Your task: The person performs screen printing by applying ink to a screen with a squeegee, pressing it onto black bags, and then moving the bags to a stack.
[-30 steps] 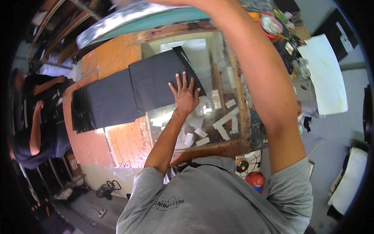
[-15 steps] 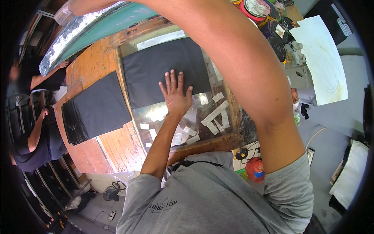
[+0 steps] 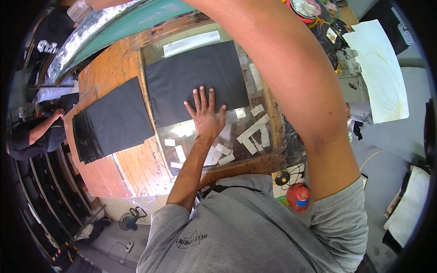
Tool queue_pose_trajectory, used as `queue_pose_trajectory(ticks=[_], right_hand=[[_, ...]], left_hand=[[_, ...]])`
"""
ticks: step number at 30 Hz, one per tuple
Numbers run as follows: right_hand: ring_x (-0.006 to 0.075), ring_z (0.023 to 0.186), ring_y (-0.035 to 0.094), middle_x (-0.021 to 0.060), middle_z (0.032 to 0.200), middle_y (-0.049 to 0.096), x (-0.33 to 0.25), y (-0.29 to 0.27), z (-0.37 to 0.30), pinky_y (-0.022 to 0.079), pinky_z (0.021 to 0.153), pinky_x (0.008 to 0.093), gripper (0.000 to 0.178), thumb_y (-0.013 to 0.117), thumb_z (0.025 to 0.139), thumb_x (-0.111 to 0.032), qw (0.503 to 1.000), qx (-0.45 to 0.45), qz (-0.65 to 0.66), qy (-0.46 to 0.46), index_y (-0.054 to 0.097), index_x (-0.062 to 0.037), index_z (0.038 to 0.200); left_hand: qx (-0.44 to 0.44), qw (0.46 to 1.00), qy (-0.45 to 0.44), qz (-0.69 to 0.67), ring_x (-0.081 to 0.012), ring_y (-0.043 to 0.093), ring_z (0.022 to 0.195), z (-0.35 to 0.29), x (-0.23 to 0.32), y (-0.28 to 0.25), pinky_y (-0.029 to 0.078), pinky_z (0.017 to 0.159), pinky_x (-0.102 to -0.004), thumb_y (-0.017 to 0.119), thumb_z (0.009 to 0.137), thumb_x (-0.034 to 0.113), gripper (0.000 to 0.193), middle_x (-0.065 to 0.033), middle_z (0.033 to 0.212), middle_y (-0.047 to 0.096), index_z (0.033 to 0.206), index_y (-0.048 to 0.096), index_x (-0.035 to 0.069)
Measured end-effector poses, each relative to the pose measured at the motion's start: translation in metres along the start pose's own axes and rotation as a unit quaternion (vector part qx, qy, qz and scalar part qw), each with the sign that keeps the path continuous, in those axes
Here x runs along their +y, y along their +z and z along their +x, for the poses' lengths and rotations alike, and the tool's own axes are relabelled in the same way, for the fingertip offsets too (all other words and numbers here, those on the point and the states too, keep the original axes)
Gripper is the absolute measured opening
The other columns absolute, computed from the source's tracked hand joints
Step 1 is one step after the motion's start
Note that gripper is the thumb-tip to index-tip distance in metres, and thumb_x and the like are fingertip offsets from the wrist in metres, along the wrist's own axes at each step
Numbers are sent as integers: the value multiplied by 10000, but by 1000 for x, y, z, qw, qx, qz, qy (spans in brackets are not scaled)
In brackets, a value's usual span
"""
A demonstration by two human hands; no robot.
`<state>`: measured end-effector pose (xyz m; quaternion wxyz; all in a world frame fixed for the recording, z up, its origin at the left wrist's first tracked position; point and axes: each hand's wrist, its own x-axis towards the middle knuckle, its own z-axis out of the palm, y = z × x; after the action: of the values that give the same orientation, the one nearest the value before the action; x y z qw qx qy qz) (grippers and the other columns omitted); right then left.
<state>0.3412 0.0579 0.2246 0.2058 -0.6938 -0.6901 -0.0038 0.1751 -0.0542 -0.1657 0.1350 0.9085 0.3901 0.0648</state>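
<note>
My left hand (image 3: 207, 117) lies flat with fingers spread on the near edge of a black fabric sheet (image 3: 191, 73). That sheet rests on a clear-topped panel (image 3: 200, 157) set in a wooden border. From the right, my right arm sweeps over the table and partly leaves the top edge. At the upper left, my right hand (image 3: 79, 10) appears closed on the end of a tilted screen-printing frame (image 3: 68, 52) with green mesh (image 3: 118, 34); its fingers are small and indistinct. Left of the panel is a stack of black sheets (image 3: 114, 120), fanned along its left edge.
Pale tape strips (image 3: 252, 129) dot the panel's near part. A co-worker's arm (image 3: 45, 127) is at the left, beside racks (image 3: 54, 191). Tubs (image 3: 305, 9) and a white sheet (image 3: 380, 68) lie to the right. A red container (image 3: 298, 198) and fan (image 3: 129, 220) are below.
My left hand has slid slightly toward me over the black sheet. My right arm stays across the table. At the left, the co-workers have shifted position.
</note>
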Motion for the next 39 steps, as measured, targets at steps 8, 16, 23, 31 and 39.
queue_pose_trajectory(ticks=[8,16,23,31,39], right_hand=[[271,853,691,186,937,716,1,1,9,592,812,399,391,544,980,-281,1000,-15,22,8,715,64,1043],[343,859,727,266,940,735,3,4,22,593,821,438,376,575,926,-241,1000,4,20,1,737,90,997],[137,480,411,28,578,506,-8,43,-21,527,604,435,331,494,1075,-309,998,65,16,-20,676,-92,905],[270,928,530,104,929,551,-21,233,-213,349,831,477,641,678,858,-57,998,31,-44,-10,525,-120,1477],[276,947,540,95,925,558,-6,277,-231,345,814,492,648,607,863,5,998,3,14,69,526,-141,1489]], left_hand=[[-5,1000,2,23,-367,75,1597,0,2,2,-34,1220,-689,481,1024,497,715,-167,1709,196,1611,347,113],[13,999,18,37,-372,51,1598,-2,0,4,-47,1212,-700,426,1044,515,704,-171,1715,169,1618,333,118],[82,942,-21,-324,-397,204,1567,-16,4,-78,31,1232,-650,553,1037,304,572,-252,1657,280,1541,450,52],[56,432,-316,-843,-336,352,1442,-96,1,-145,263,1194,-610,583,1025,460,797,-216,1521,329,1590,203,46],[22,386,-460,-799,-367,318,1475,-87,-27,-64,218,1186,-668,614,994,491,995,-263,1584,218,1638,17,25]])
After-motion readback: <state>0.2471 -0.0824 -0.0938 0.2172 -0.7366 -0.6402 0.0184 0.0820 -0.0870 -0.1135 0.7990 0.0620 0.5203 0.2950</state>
